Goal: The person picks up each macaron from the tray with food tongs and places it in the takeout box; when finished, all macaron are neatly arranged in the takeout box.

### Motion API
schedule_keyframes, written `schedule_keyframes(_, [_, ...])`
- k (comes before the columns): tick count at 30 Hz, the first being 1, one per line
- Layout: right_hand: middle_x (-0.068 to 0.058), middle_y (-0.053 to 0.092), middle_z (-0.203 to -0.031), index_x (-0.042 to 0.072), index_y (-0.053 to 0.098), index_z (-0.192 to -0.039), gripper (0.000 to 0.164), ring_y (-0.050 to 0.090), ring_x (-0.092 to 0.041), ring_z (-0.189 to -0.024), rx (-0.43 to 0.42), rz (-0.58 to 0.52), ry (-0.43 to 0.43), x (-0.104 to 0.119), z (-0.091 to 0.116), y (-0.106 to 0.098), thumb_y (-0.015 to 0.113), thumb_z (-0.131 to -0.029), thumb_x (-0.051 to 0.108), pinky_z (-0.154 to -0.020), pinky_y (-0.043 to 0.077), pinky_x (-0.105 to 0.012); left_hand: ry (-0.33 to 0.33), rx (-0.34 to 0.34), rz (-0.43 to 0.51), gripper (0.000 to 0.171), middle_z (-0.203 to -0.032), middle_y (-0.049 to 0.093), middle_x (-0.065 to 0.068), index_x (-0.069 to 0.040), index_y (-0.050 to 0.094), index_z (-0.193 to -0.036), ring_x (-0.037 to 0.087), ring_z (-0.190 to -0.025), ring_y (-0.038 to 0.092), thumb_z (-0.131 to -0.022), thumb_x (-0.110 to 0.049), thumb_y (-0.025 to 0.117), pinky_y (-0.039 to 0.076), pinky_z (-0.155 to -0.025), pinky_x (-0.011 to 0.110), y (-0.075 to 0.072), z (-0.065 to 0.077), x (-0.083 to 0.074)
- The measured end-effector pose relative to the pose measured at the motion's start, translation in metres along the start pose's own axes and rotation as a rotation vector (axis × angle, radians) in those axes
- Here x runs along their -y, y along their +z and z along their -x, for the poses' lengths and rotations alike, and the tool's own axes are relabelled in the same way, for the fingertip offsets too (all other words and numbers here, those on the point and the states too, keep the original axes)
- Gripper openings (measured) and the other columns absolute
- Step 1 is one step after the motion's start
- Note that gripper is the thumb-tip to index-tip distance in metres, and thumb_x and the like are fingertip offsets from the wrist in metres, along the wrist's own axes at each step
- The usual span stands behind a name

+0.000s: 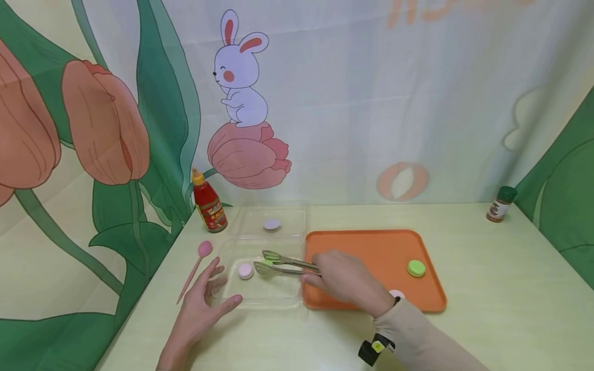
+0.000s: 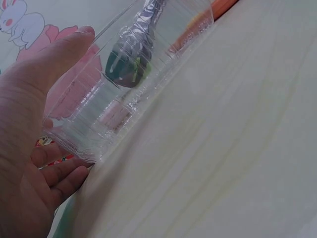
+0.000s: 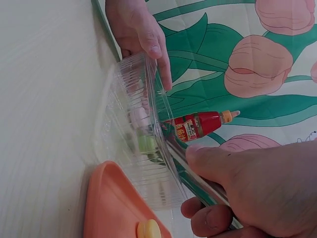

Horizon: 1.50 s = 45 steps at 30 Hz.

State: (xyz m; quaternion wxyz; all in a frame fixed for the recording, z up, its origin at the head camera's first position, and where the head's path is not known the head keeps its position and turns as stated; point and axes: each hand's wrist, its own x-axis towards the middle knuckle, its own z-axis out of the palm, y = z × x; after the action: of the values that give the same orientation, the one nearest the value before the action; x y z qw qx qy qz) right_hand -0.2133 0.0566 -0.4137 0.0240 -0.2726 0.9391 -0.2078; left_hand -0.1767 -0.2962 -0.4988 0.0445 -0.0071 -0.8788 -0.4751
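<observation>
My right hand [image 1: 341, 275] grips metal tongs [image 1: 294, 271], whose tips reach into a clear plastic container [image 1: 278, 298]. Between the tips is a small green macaron [image 3: 146, 144], resting low in the container; whether the tongs squeeze it I cannot tell. A pink macaron [image 1: 245, 271] lies just left of the tips. My left hand [image 1: 199, 309] is at the container's left side, thumb and fingers spread around its near corner. The left wrist view has the fingers by the container wall, holding nothing.
An orange tray [image 1: 362, 242] adjoins the container, bearing a green macaron [image 1: 416, 268], a yellow macaron [image 3: 149, 229] and a pale round piece [image 1: 397, 294] partly behind my wrist. Behind is the clear lid [image 1: 246, 219] with a lilac disc [image 1: 271, 224]. A pink spoon [image 1: 195, 268], sauce bottle [image 1: 210, 203] and spice jar [image 1: 501, 205] stand around.
</observation>
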Motion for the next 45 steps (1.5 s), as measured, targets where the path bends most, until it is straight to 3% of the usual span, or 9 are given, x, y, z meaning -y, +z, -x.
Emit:
schedule_keyframes(6, [0.005, 0.058, -0.067, 0.016, 0.068, -0.089, 0.032, 0.047, -0.009, -0.056, 0.017, 0.004, 0.009, 0.004, -0.002, -0.002, 0.077, -0.107, 0.04, -0.049, 0.036, -0.028, 0.007, -0.002, 0.002, 0.114, -0.172, 0.049, 0.012, -0.024, 0.025, -0.178, 0.036, -0.153, 0.056, -0.09, -0.044, 0.096, 0.035, -0.13, 0.065, 0.001, 0.0, 0.0])
schedule_keyframes(18, [0.003, 0.055, -0.065, 0.014, 0.067, -0.09, 0.034, 0.043, -0.01, -0.055, 0.014, 0.003, 0.018, 0.003, 0.0, -0.001, 0.077, -0.107, 0.042, -0.047, 0.032, -0.029, 0.004, 0.001, -0.009, 0.115, -0.172, 0.049, 0.013, -0.024, 0.025, -0.178, 0.037, -0.153, 0.056, -0.09, -0.046, 0.095, 0.036, -0.13, 0.066, 0.001, 0.0, -0.001])
schedule_keyframes(23, [0.003, 0.047, -0.064, 0.012, 0.067, -0.094, 0.036, 0.037, -0.011, -0.056, -0.013, -0.043, 0.025, -0.003, 0.007, -0.005, 0.075, -0.108, 0.044, -0.049, 0.028, -0.03, 0.001, 0.004, -0.006, 0.114, -0.172, 0.048, 0.013, -0.026, 0.025, -0.178, 0.037, -0.153, 0.056, -0.09, -0.046, 0.095, 0.035, -0.13, 0.066, 0.001, 0.001, 0.0])
schedule_keyframes(26, [0.004, 0.042, -0.066, 0.015, 0.063, -0.091, 0.038, 0.036, -0.011, -0.057, -0.047, -0.09, 0.035, -0.008, 0.014, -0.01, 0.072, -0.109, 0.048, -0.051, 0.027, -0.03, -0.007, 0.009, -0.01, 0.115, -0.173, 0.048, 0.014, -0.026, 0.024, -0.178, 0.038, -0.153, 0.056, -0.09, -0.047, 0.095, 0.034, -0.13, 0.067, 0.001, 0.002, 0.0])
schedule_keyframes(31, [0.005, 0.049, -0.068, 0.019, 0.061, -0.095, 0.039, 0.042, -0.01, -0.056, -0.126, -0.168, 0.078, -0.019, 0.027, -0.022, 0.071, -0.108, 0.054, -0.052, 0.033, -0.028, -0.02, 0.015, -0.017, 0.116, -0.173, 0.048, 0.012, -0.026, 0.023, -0.178, 0.037, -0.154, 0.055, -0.09, -0.049, 0.094, 0.035, -0.13, 0.066, 0.002, 0.002, -0.001])
schedule_keyframes(36, [0.005, 0.051, -0.068, 0.018, 0.064, -0.105, 0.037, 0.042, -0.008, -0.053, -0.201, -0.202, 0.115, -0.035, 0.043, -0.033, 0.071, -0.108, 0.054, -0.049, 0.032, -0.025, -0.018, 0.009, -0.023, 0.115, -0.172, 0.048, 0.012, -0.025, 0.024, -0.178, 0.037, -0.153, 0.056, -0.09, -0.05, 0.094, 0.036, -0.129, 0.066, 0.002, 0.001, 0.0])
schedule_keyframes(41, [0.008, 0.046, -0.066, 0.019, 0.065, -0.111, 0.03, 0.037, -0.006, -0.051, -0.324, -0.205, 0.069, -0.051, 0.065, -0.048, 0.072, -0.109, 0.049, -0.048, 0.029, -0.024, 0.0, 0.005, -0.012, 0.114, -0.172, 0.049, 0.013, -0.023, 0.025, -0.178, 0.036, -0.152, 0.057, -0.09, -0.047, 0.094, 0.036, -0.129, 0.066, 0.003, 0.001, 0.0])
schedule_keyframes(45, [0.01, 0.042, -0.063, 0.02, 0.064, -0.105, 0.028, 0.034, -0.004, -0.051, -0.399, -0.19, 0.048, -0.063, 0.085, -0.061, 0.072, -0.109, 0.046, -0.049, 0.028, -0.024, -0.003, 0.003, -0.017, 0.114, -0.172, 0.048, 0.013, -0.023, 0.025, -0.178, 0.037, -0.153, 0.056, -0.091, -0.048, 0.094, 0.035, -0.13, 0.066, 0.002, 0.001, -0.001])
